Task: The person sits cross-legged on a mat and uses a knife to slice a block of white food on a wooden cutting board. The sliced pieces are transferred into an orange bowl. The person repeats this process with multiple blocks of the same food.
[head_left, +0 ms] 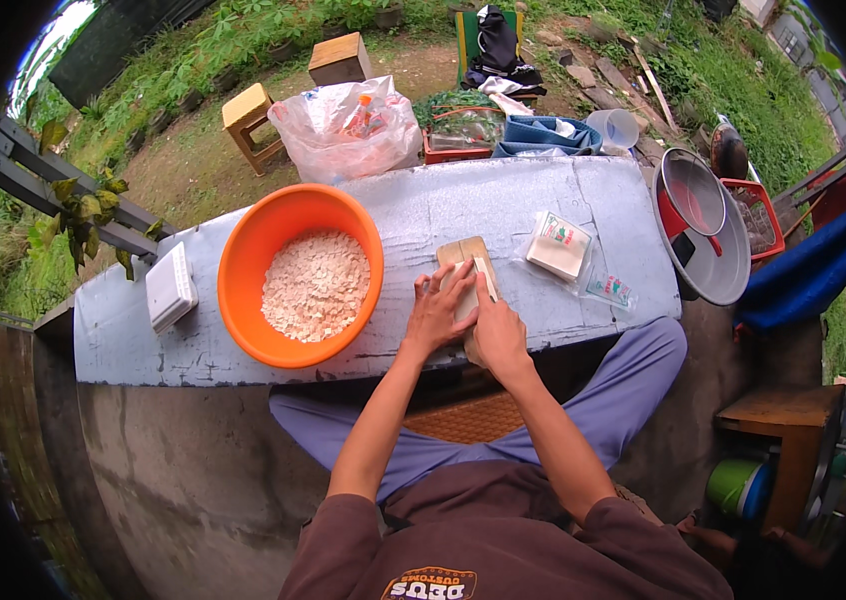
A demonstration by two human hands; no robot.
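Bench: long pale blue-grey plank [543, 200] running across in front of the seated person, everything laid out on it.
Basin: orange plastic bowl [243, 270] to the left, piled with small pale cut squares [315, 285].
Cutting board: small wooden board [463, 250] right of the bowl, at the bench's near edge, both hands on it.
Left hand [435, 315]: forearm angled up from below, fingers spread flat, pressing a pale block [464, 300] onto the board.
Right hand [496, 335]: closed round a knife [486, 280], blade pointing away, just beside the left fingers.
Packets: clear bags [563, 248] further right, untouched.
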